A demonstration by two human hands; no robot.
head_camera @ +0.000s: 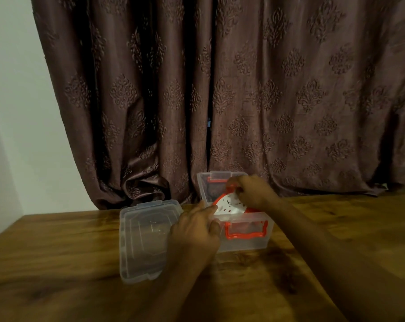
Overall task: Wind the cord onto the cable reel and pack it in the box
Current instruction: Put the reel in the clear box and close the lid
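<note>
Right hand (252, 190): grip is curled over the far upper edge of the cable reel (230, 205), fingers and thumb pinching its red rim at about the 12 o'clock point of the disc. The fingertips hide the exact point of contact.

Left hand (195, 231): grip is relaxed and holding nothing; the index finger is extended, its tip touching the reel's red rim at about 9 o'clock. The remaining fingers are loosely bent and lie against the near left corner of the box (243, 242).

Cable reel: a white perforated face with a red border, tilted, lying partly inside the open top of the box, its upper edge raised toward the far wall. Whether it bears on the box floor cannot be told. The cord itself is not distinguishable in this view.

Box: clear plastic, open, standing on the tabletop (57, 263) at roughly 12 o'clock from the person. A red handle (245, 231) hangs on its near wall; a second red handle (216, 181) shows at the far wall.

Lid (143, 238): clear plastic, lying flat on the tabletop just beside the box at its 9 o'clock side, partly overlapped in view by the left hand.

Surroundings: the tabletop is brown wood grain. A brown patterned curtain (243, 89) hangs behind it, its hem bunching onto the far edge. A pale wall (13, 112) is at 10 o'clock
</note>
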